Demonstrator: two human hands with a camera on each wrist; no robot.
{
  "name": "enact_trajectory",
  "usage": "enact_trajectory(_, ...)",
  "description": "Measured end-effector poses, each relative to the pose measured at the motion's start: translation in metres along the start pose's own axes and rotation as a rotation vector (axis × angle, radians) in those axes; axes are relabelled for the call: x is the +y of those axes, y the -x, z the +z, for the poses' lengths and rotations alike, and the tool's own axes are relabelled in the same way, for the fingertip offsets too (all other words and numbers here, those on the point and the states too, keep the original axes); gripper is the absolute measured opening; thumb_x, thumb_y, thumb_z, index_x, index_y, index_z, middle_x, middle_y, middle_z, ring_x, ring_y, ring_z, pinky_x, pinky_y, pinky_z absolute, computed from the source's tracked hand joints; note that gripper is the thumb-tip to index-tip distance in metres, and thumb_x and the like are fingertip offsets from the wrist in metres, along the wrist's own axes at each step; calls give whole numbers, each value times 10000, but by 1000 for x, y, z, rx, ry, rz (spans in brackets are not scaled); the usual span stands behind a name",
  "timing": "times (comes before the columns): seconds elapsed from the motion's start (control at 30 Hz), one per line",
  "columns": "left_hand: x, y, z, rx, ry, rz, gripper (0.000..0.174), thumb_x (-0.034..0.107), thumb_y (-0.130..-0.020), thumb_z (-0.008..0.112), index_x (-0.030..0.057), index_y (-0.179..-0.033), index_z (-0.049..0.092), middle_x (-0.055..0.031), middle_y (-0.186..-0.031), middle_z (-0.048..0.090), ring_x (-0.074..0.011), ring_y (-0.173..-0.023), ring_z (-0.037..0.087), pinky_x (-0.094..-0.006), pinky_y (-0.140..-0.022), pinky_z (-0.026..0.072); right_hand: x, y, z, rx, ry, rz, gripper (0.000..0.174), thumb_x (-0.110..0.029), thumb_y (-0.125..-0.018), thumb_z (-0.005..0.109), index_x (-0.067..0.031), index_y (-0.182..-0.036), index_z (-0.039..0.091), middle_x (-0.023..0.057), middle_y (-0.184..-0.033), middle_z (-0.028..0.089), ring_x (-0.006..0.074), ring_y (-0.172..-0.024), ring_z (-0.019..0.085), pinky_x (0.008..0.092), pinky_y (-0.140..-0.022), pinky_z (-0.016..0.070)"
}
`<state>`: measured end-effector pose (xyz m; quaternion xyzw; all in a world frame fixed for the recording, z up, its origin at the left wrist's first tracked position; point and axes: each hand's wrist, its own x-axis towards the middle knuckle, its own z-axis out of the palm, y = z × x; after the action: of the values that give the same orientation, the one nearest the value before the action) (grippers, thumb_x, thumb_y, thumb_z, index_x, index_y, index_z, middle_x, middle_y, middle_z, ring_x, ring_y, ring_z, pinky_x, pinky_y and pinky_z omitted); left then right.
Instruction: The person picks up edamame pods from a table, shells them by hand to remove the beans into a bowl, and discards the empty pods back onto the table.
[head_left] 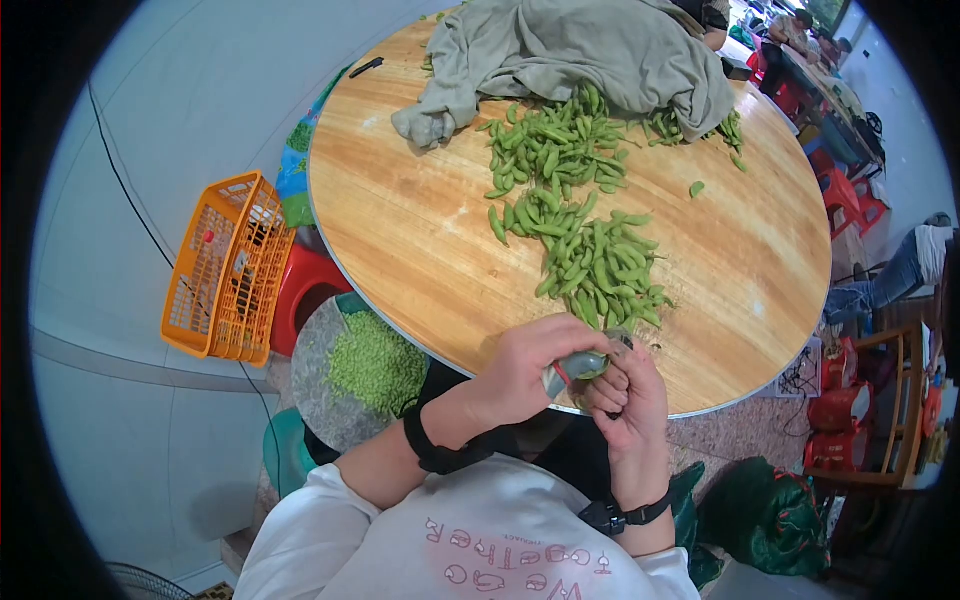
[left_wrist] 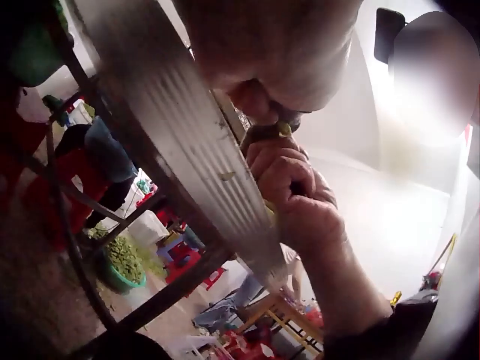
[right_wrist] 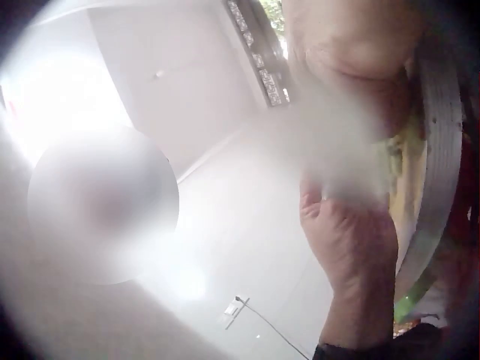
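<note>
Both hands meet at the table's near edge in the head view, the left hand (head_left: pixel 520 365) with its back up and the right hand (head_left: pixel 632 388) with fingers curled inward. Between them shows a green edamame pod (left_wrist: pixel 284 130), pinched at the fingertips. A grey piece with a red band (head_left: pixel 561 374) sits at the left hand's fingers; I cannot tell what it is. Just beyond the hands lies a heap of edamame pods (head_left: pixel 600 260). Shelled green beans (head_left: pixel 375 362) are piled low on the left, beside the left forearm.
A grey-green cloth (head_left: pixel 590 50) covers the far part of the round wooden table (head_left: pixel 400 220), over more pods. On the left, an orange plastic basket (head_left: pixel 225 270) stands by a red stool (head_left: pixel 302 290). A dark green sack (head_left: pixel 765 515) lies on the floor at right.
</note>
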<state>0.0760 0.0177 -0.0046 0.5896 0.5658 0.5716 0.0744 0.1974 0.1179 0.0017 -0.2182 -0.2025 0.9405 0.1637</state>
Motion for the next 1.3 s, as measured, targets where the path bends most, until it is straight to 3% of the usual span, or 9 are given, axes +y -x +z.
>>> enact_trajectory(0.1,6,10,2,83,772,-636,195,-23,-788,545,30,-975,543,-45,-872,563,-107,-653,513,-169,-551,382,0,2,1,-49,27,-71,47,-62,-865,512,-25,-880,536,-39,-538,409,20,-371,304,166,-339,237)
enact_trajectory(0.27,1,4,-15,371,931,-725,101,40,-847,472,51,-936,518,-13,-813,526,-77,-591,431,-160,-498,299,-22,13,1,-321,860,53,90,-72,-824,558,1,-840,608,-1,-568,517,44,-476,425,211,-427,335)
enact_trajectory(0.37,-3,10,-20,440,963,-733,79,56,-859,455,48,-913,512,-15,-779,518,-79,-581,425,-163,-490,291,-13,-9,1,18,1537,-595,164,-150,-793,634,-1,-847,592,73,-551,514,140,-493,523,309,-476,425)
enact_trajectory(0.47,-4,12,-22,416,1005,-764,115,17,-855,447,35,-946,514,-21,-754,514,-78,-578,428,-178,-492,306,2,-22,12,247,2135,-778,201,-185,-761,667,-26,-832,567,123,-569,540,243,-502,572,353,-473,443)
enact_trajectory(0.63,0,9,-25,348,924,-828,153,29,-848,466,25,-989,526,-9,-730,509,-78,-566,424,-170,-491,301,8,-24,11,246,2132,-825,163,-146,-753,658,-38,-806,547,149,-621,573,315,-541,579,363,-475,454)
enact_trajectory(0.8,0,9,-22,266,940,-849,290,-2,-845,450,10,-1128,511,-11,-787,521,-67,-610,442,-159,-521,316,1,-20,8,114,1177,-634,78,-22,-787,618,20,-839,578,78,-669,605,97,-587,556,246,-543,435)
enact_trajectory(1.2,-11,8,-25,280,971,-792,248,44,-862,479,4,-1104,512,-5,-786,527,-61,-595,435,-165,-501,303,-24,-1,5,255,1208,-627,126,-59,-780,656,19,-855,591,55,-618,551,66,-592,475,226,-585,421)
enact_trajectory(1.27,-10,10,-27,290,972,-796,252,41,-858,480,5,-1106,510,-7,-785,529,-60,-589,434,-166,-496,301,-47,21,12,-481,1493,-161,175,-105,-768,685,-4,-886,604,60,-599,526,81,-561,471,235,-562,421)
enact_trajectory(1.3,-9,10,-28,294,975,-799,257,37,-853,480,6,-1107,508,-8,-784,531,-60,-582,433,-166,-491,298,-47,20,5,-490,1609,-124,315,-116,-759,679,-40,-1057,608,42,-641,603,91,-540,524,253,-536,426)
